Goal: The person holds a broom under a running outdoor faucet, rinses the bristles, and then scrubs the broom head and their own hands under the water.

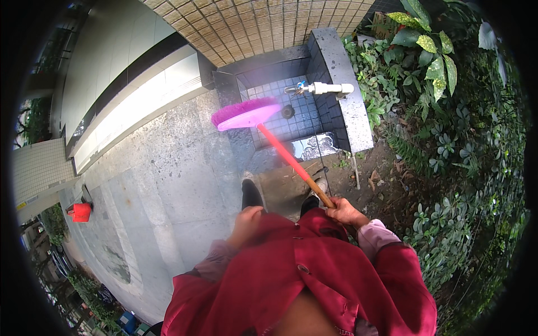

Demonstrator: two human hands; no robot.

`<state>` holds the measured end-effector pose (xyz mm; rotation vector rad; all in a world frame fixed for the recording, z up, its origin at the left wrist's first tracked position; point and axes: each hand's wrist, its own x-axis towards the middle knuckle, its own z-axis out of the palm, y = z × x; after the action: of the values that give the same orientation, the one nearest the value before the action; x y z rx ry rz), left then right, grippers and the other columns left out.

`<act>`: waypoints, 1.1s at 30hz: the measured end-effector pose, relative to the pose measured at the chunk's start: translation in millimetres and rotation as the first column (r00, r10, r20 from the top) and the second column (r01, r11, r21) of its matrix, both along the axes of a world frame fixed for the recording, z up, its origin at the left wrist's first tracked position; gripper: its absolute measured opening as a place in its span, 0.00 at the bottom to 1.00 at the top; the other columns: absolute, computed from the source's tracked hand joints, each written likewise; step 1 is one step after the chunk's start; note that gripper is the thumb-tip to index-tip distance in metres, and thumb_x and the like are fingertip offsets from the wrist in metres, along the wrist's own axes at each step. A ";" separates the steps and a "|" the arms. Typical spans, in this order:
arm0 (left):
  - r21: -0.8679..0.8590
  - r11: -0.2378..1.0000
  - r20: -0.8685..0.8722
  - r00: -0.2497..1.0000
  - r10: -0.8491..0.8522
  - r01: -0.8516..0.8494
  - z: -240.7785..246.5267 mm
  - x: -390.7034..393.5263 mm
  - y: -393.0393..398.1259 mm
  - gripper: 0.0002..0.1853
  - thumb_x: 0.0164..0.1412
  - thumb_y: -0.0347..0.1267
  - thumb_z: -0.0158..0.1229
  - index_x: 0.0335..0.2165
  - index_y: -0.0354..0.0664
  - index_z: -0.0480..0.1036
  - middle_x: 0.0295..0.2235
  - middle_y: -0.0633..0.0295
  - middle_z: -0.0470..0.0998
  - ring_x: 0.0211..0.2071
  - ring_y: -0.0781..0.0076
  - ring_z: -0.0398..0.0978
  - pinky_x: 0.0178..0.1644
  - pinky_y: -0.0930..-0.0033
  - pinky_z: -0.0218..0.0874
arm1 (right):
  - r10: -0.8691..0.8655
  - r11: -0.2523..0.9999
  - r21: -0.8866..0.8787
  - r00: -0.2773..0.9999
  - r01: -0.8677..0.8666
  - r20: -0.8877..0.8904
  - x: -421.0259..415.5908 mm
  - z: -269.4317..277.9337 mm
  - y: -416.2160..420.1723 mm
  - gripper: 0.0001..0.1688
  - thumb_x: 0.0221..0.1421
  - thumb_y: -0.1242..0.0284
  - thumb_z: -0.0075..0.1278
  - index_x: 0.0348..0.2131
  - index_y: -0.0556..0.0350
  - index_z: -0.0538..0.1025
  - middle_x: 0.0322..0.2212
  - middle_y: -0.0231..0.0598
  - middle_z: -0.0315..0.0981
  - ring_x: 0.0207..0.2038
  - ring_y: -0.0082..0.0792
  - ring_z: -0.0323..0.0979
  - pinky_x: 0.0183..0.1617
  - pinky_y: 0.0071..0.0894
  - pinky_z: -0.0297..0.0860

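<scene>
My right hand (345,211) is closed around the wooden lower part of a broom's handle (290,159), which is red further up. The broom's pink head with magenta bristles (248,110) is raised over the left edge of a tiled outdoor basin (275,84). My left hand (248,220) is near the front of my red jacket, blurred, with no object visible in it; its fingers are not clear. A white pipe with a tap (321,88) reaches over the basin from its right wall, near a dark round drain (287,111).
A tan tiled wall (260,29) rises behind the basin. Bushes and bare soil (378,185) lie to the right. Stone paving (168,176) spreads left, with a red container (80,212) at its far side. A dark line crosses the basin's wet front ledge (313,147).
</scene>
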<state>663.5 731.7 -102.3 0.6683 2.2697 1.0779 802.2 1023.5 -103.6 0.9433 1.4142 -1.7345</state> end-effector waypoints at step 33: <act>0.034 0.999 0.003 1.000 0.017 -0.017 -3.5 -1.2 7.6 0.07 0.49 0.25 0.50 0.30 0.37 0.71 0.24 0.53 0.72 0.24 0.61 0.71 0.29 0.69 0.62 | -0.333 0.941 0.094 0.937 0.324 0.103 40.9 -1.6 3.3 0.13 0.44 0.76 0.47 0.33 0.59 0.65 0.14 0.29 0.60 0.11 0.20 0.55 0.11 0.21 0.54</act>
<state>662.3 739.3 -105.8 0.6619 2.2632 1.1265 843.1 1026.9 -105.2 1.3657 1.3091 -1.8363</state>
